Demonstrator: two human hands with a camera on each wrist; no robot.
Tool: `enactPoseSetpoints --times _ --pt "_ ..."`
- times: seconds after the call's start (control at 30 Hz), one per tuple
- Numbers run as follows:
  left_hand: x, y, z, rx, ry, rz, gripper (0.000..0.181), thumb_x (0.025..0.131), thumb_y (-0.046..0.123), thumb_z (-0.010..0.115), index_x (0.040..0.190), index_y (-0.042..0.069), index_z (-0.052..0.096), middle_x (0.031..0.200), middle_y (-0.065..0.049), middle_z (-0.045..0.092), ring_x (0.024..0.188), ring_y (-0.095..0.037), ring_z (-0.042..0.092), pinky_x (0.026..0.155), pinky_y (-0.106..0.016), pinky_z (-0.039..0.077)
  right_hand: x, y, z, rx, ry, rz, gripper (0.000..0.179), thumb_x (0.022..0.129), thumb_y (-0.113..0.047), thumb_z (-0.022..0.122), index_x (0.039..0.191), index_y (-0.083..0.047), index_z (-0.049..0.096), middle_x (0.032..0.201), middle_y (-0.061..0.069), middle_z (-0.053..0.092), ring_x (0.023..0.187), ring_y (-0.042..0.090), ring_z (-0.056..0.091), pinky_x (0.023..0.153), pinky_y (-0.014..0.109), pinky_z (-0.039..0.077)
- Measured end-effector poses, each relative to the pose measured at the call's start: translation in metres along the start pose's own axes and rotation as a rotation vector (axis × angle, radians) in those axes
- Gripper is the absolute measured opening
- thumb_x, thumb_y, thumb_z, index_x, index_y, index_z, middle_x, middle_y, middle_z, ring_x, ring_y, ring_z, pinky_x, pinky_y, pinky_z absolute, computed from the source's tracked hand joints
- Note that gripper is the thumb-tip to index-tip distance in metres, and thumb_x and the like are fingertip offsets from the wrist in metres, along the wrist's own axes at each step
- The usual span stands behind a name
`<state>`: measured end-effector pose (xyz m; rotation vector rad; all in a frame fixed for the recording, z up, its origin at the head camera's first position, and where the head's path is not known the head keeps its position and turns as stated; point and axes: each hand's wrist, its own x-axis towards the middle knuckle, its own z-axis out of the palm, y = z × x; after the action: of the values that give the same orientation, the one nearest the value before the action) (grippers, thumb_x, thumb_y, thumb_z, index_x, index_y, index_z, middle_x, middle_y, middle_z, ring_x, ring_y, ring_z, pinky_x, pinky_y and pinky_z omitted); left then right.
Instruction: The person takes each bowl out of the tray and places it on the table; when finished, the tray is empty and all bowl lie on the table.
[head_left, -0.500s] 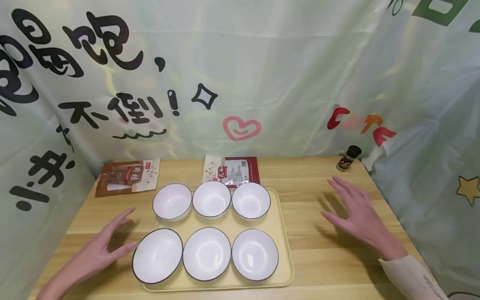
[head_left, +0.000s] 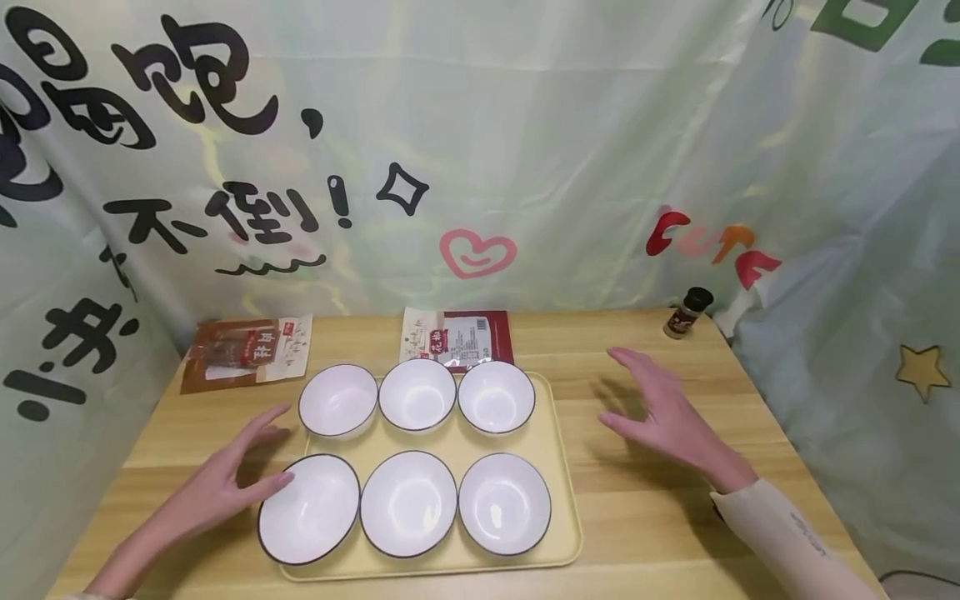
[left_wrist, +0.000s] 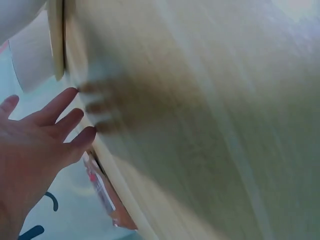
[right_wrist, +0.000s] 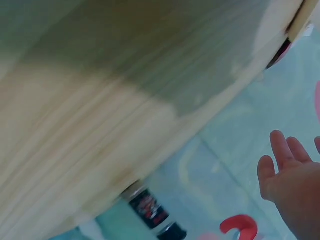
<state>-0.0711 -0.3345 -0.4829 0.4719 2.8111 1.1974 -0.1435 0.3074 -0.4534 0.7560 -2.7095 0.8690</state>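
White bowls with dark rims stand in two rows of three on a pale yellow tray (head_left: 564, 508). My left hand (head_left: 213, 483) hovers at the tray's left side, fingers spread and holding nothing. In the head view its thumb overlaps the rim of the front-left bowl (head_left: 309, 510); whether they touch I cannot tell. Off the tray's right side, my right hand (head_left: 667, 421) hangs over the table with thumb and fingers apart. Both wrist views show empty hands, the left hand (left_wrist: 45, 135) near the tray's edge and the right hand (right_wrist: 295, 185) with relaxed fingers.
Behind the bowls lie a brown packet (head_left: 243, 354) at the left and a red-and-white packet (head_left: 472, 337) at the middle. A small black-capped jar (head_left: 687, 313) stands at the back right. Printed cloth (head_left: 570, 167) hangs along the table's (head_left: 622, 533) far edge and sides.
My left hand has moved right, bringing its thumb over the front-left bowl's rim. My right hand has come left toward the tray. The head view has shifted slightly; the bowls stay put.
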Motion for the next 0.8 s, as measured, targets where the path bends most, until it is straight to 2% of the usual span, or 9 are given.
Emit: enactPoseSetpoints --times 0.13,0.2,0.3,0.4,0.43,0.47,0.57,0.7,0.8 --pt "0.001 -0.004 0.002 -0.037 -0.01 0.01 0.098 0.095 0.024 0.088 0.174 0.024 0.029 0.154 -0.026 0.057 0.143 -0.051 0.045 0.105 -0.087 0.031 0.012 -0.008 0.01 0.08 -0.027 -0.012 0.094 0.091 -0.03 0.088 0.166 -0.004 0.04 0.164 0.018 0.047 0.147 0.043 0.044 0.112 0.074 0.037" --pt "0.002 -0.006 0.003 -0.042 -0.014 0.02 0.097 0.097 0.023 0.087 0.174 0.025 0.029 0.157 -0.024 0.055 0.146 -0.044 0.045 0.11 -0.083 0.03 0.016 -0.012 0.016 0.126 -0.047 -0.006 0.093 0.091 -0.029 0.088 0.166 -0.004 0.039 0.163 0.018 0.047 0.146 0.043 0.045 0.112 0.073 0.038" --pt "0.004 -0.009 0.004 -0.034 -0.009 0.048 0.093 0.098 0.022 0.086 0.174 0.027 0.031 0.163 -0.018 0.05 0.15 -0.023 0.045 0.124 -0.052 0.031 0.02 -0.019 0.024 0.197 -0.092 0.018 0.091 0.094 -0.029 0.086 0.168 -0.008 0.037 0.165 0.015 0.045 0.147 0.041 0.045 0.113 0.072 0.038" --pt "0.006 -0.011 0.006 -0.036 -0.008 0.085 0.089 0.099 0.019 0.085 0.172 0.027 0.035 0.168 -0.011 0.046 0.149 -0.002 0.04 0.118 -0.016 0.023 0.024 -0.027 0.032 0.256 -0.141 0.05 0.089 0.097 -0.032 0.084 0.169 -0.013 0.036 0.168 0.012 0.042 0.149 0.038 0.045 0.115 0.073 0.038" --pt "0.007 -0.011 0.007 -0.04 -0.008 0.099 0.089 0.099 0.018 0.085 0.172 0.027 0.036 0.169 -0.01 0.044 0.15 0.001 0.037 0.114 -0.009 0.02 0.026 -0.03 0.035 0.277 -0.153 0.06 0.088 0.098 -0.032 0.084 0.169 -0.013 0.035 0.169 0.011 0.041 0.149 0.039 0.045 0.115 0.072 0.037" --pt "0.007 -0.011 0.008 -0.046 -0.009 0.107 0.088 0.099 0.017 0.084 0.172 0.027 0.036 0.17 -0.009 0.044 0.151 0.003 0.034 0.114 -0.008 0.019 0.028 -0.032 0.038 0.294 -0.165 0.071 0.088 0.099 -0.032 0.083 0.17 -0.014 0.034 0.169 0.012 0.041 0.149 0.04 0.046 0.115 0.072 0.038" --pt "0.009 -0.01 0.01 -0.057 0.004 0.142 0.089 0.098 0.013 0.084 0.172 0.024 0.037 0.162 -0.012 0.054 0.151 0.0 0.036 0.114 -0.008 0.019 0.033 -0.039 0.046 0.352 -0.194 0.115 0.088 0.1 -0.034 0.082 0.17 -0.015 0.033 0.17 0.013 0.039 0.148 0.043 0.047 0.115 0.069 0.041" --pt "0.01 -0.01 0.013 -0.063 0.015 0.157 0.09 0.097 0.01 0.084 0.172 0.021 0.036 0.148 -0.015 0.066 0.143 -0.014 0.053 0.112 -0.012 0.027 0.041 -0.046 0.055 0.44 -0.222 0.131 0.09 0.099 -0.031 0.084 0.17 -0.014 0.031 0.171 0.016 0.038 0.147 0.046 0.048 0.115 0.067 0.043" --pt "0.009 -0.01 0.013 -0.06 0.002 0.128 0.089 0.099 0.011 0.083 0.173 0.022 0.034 0.146 -0.014 0.068 0.138 -0.021 0.06 0.109 -0.019 0.037 0.046 -0.053 0.06 0.483 -0.247 0.129 0.095 0.095 -0.03 0.087 0.17 -0.012 0.031 0.171 0.016 0.037 0.147 0.045 0.048 0.115 0.066 0.043"
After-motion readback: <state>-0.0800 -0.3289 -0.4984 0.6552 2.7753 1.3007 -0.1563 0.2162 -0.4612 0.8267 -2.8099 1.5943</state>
